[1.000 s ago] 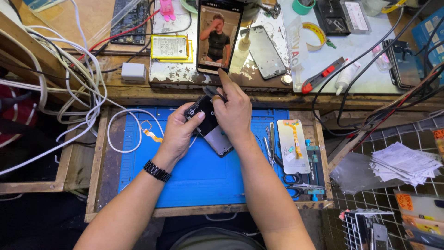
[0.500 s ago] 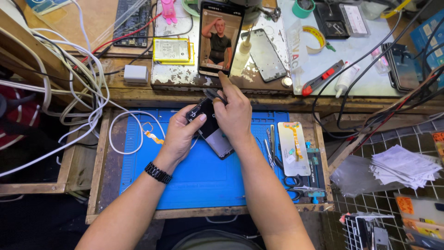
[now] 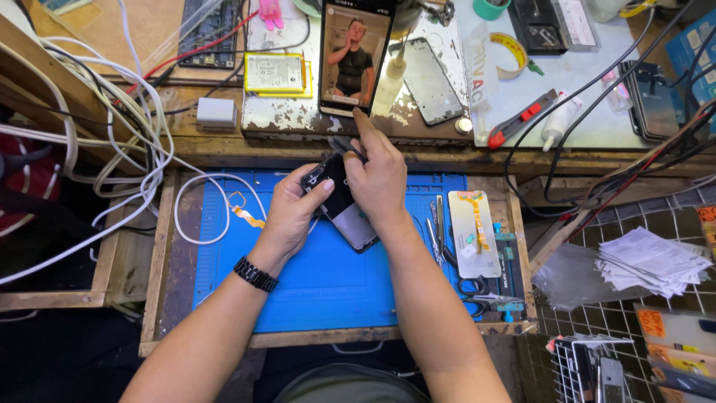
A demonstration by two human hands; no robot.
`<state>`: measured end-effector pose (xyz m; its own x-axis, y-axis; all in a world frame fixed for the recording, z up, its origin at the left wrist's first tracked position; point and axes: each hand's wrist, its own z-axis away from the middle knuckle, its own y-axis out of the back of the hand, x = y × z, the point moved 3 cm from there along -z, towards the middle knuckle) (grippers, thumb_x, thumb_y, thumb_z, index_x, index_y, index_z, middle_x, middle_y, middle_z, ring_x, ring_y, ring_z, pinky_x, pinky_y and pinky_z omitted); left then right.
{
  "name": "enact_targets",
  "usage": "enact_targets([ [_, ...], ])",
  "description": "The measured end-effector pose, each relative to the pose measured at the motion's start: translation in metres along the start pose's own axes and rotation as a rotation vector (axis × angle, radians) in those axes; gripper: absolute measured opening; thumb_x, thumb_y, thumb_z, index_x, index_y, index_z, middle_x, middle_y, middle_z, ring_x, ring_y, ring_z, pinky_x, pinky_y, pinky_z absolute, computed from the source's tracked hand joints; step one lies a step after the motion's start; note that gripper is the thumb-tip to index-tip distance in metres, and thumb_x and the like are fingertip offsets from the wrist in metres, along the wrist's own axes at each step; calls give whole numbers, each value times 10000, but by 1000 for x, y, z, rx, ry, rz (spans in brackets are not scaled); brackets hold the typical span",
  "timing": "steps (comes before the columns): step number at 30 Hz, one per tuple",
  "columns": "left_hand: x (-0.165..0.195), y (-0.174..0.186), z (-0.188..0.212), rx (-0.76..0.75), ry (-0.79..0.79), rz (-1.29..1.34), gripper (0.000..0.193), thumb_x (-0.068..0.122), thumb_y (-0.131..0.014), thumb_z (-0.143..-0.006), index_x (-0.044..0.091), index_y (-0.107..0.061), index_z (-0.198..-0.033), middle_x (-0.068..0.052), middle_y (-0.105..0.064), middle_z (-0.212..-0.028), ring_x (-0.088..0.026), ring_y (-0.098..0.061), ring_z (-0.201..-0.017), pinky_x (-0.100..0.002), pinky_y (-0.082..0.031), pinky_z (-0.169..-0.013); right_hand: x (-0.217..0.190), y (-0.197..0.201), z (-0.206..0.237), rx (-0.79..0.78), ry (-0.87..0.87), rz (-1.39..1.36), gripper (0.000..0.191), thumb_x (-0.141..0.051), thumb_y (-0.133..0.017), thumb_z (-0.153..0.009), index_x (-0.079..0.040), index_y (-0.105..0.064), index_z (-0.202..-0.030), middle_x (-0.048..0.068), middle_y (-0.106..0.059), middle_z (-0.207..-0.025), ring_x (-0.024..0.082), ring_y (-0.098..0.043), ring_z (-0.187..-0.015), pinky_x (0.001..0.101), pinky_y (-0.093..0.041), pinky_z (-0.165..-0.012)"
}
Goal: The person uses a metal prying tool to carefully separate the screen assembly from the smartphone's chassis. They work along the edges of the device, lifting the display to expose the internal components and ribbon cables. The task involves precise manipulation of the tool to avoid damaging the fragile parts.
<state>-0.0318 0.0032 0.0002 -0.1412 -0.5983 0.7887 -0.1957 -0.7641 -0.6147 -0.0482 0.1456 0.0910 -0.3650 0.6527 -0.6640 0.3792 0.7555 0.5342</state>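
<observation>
we see little change over the last second: both hands stay locked on the same phone above the blue mat, the view just shifted a bit. left hand keeps cradling the phone from the left, fingers curled round its edge, thumb across the dark back near the top. right hand is still clamped over the upper right part, fingers clenched on a thin dark tool whose tip pokes out above the phone's top end; index finger points up toward the propped phone playing a video on the back desk. the held phone sits tilted, lower end just over the mat, we cannot tell if it touches. we judge the work at the phone's top edge is ongoing, with no part visibly lifted off so far. right of the mat lie tweezers, a white screen panel with an orange flex, scissors. an orange flex strip and white cable lie left; a yellow battery and a bare frame sit on the back desk.
</observation>
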Motion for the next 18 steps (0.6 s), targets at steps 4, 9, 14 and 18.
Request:
enact_targets([
  [4, 1, 0, 0, 16, 0, -6, 299, 34, -694, -973, -19, -656, -1265, -37, -719, -1101, -91, -655, -973, -263, -541, -894, 2, -1, 0, -1, -28, 2, 564, -27, -601, -837, -63, -605, -1400, 172, -724, -1006, 255, -765, -871, 354, -596, -787],
  [9, 2, -2, 1, -3, 7, 4, 298, 44, -687, -974, -13, -657, -1264, -33, -722, -1106, -86, -654, -982, -258, -539, -900, 2, 1, 1, 3, -10, -17, 561, -23, -596, -848, -54, -593, -1408, 178, -718, -1033, 259, -759, -876, 354, -599, -800],
  [14, 2, -2, 1, -6, 14, 13, 283, 37, -693, -977, -21, -656, -1252, -38, -718, -1098, -92, -652, -974, -263, -537, -892, 1, 0, 0, 7, -19, 18, 561, -24, -607, -837, -66, -608, -1397, 169, -724, -1019, 259, -759, -884, 358, -591, -791],
  [18, 1, -2, 1, 3, 7, -1, 295, 44, -689, -965, -10, -659, -1254, -30, -723, -1102, -81, -658, -977, -251, -542, -896, 0, 0, 0, 3, -28, -13, 559, -18, -598, -847, -72, -604, -1403, 169, -720, -1030, 253, -758, -872, 352, -596, -796],
])
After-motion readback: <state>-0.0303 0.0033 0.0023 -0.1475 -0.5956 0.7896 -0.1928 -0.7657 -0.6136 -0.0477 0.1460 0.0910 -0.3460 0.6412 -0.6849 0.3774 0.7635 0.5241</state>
